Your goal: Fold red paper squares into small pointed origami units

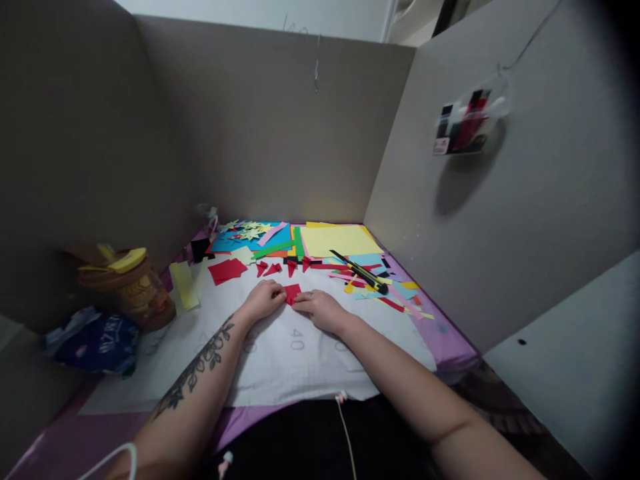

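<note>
A small square of red paper point(293, 294) lies on the white sheet in front of me, with what looks like a crease or fold at its lower part. At its left edge, my left hand point(263, 299) has its fingers curled in and pinched on the paper. My right hand point(320, 309) holds the lower right side, fingers pressed together and pointing left. Just beyond are several small folded red paper pieces point(291, 268) in a row. A stack of red paper squares point(227, 271) rests to their left.
A black and yellow utility knife point(367, 277) lies on coloured paper strips point(395, 293) at right. Behind are pale yellow sheets point(340, 241) and paper stars point(251, 230) on blue paper. A brown jar point(145, 293) and blue packet point(100, 343) stand left. Grey panels point(270, 133) surround the table.
</note>
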A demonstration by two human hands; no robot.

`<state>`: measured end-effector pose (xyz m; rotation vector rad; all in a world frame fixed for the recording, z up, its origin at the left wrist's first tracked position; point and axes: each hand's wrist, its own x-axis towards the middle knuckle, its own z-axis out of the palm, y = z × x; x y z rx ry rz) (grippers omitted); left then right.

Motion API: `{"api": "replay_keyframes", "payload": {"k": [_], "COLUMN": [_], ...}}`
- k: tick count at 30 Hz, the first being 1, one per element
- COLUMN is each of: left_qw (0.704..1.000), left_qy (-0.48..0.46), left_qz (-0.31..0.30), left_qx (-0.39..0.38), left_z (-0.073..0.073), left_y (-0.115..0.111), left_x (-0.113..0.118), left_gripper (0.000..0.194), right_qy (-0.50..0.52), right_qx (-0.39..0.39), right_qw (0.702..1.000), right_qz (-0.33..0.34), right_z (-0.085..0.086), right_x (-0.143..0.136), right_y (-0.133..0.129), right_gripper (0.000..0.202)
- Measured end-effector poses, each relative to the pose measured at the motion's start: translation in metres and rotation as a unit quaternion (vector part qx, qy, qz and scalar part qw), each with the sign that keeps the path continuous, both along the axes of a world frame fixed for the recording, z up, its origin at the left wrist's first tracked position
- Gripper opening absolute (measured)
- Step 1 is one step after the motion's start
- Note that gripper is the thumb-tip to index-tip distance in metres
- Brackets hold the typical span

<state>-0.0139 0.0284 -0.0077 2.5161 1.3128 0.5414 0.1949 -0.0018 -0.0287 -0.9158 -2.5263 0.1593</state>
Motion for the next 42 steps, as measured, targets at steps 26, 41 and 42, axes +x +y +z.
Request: {"api": "replay_keyframes", "payload": {"k": [26, 41, 42], "left_qw": [0.996, 0.999, 0.999], "left_qy": [0.056, -0.013, -0.003], "left_qz": [0.055, -0.024, -0.011], "left_qx": [-0.029, -0.043, -0.035], "left_z": [0.001, 0.000, -0.001], "left_y": [0.003, 0.003, 0.002], "left_x": [0.010, -0.001, 0.000], "left_gripper": [0.022, 0.026, 0.026], "right_qy": [0.076, 0.057, 0.055], "right_qx": [-0.074, -0.080, -0.078], "right_qw": [0.994, 0.995, 0.995], "right_qz": [0.011, 0.015, 0.017], "right_z": [0.003, 0.009, 0.010], "right_x": [-0.002, 0.000, 0.000], "right_y": [0.000, -0.004, -0.005], "right_gripper": [0.029, 0.029, 0.028]}}
